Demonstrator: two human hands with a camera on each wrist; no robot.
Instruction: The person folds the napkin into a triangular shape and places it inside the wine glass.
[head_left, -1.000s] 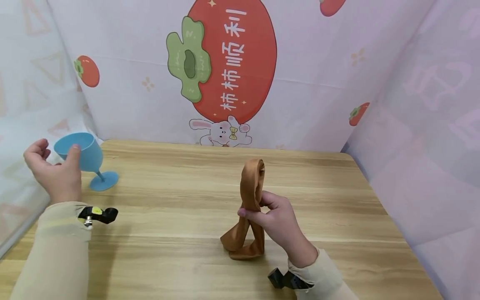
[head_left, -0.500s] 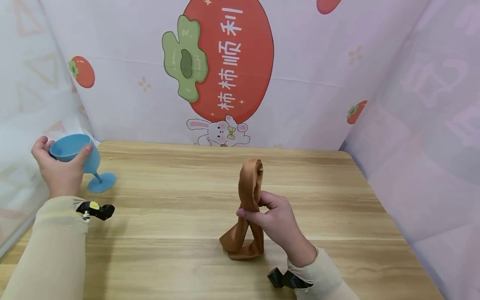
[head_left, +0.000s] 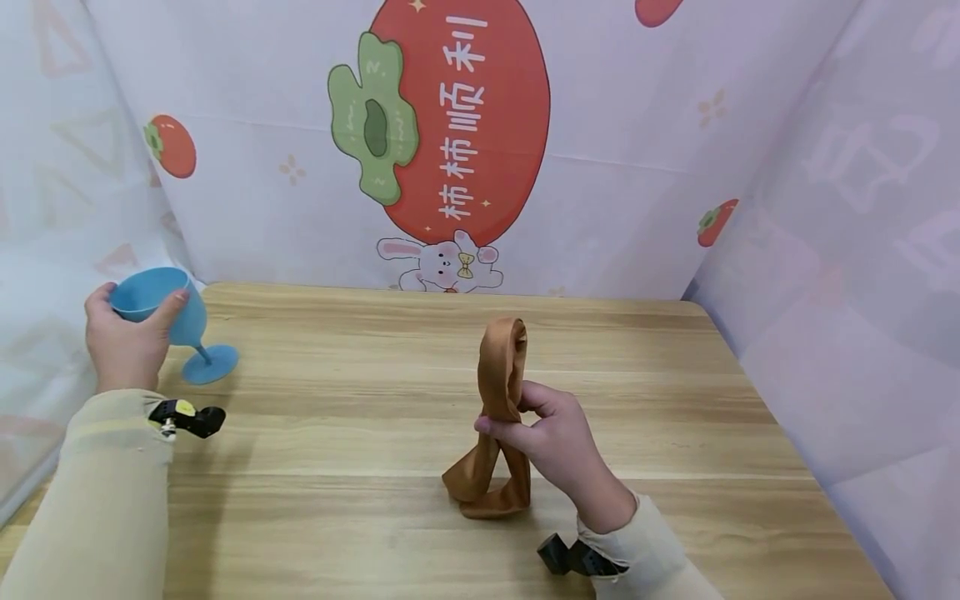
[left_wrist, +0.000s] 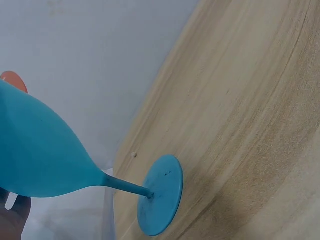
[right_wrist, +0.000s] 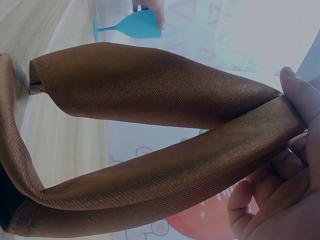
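At the table's far left corner, a blue plastic goblet [head_left: 187, 321] leans left, its foot close over the wood. My left hand [head_left: 127, 342] grips its bowl, thumb on the near side and fingers round the left side. The left wrist view shows the goblet's stem and round foot [left_wrist: 161, 195]. Right of the middle, my right hand [head_left: 558, 433] pinches a brown twill necktie [head_left: 498, 367] between thumb and fingers. One loop stands above the pinch; the folded lower part hangs beneath, close over the table. In the right wrist view the tie [right_wrist: 140, 85] spreads in two bands from the fingertips.
The wooden table [head_left: 337, 400] lies between the hands. A white printed cloth [head_left: 615, 108] rises behind it, and similar cloth walls stand at left and right. Each wrist carries a small black camera mount.
My left hand has closed round the goblet's bowl; a second ago its fingers stood apart from the rim. The right hand and the necktie stay in place.
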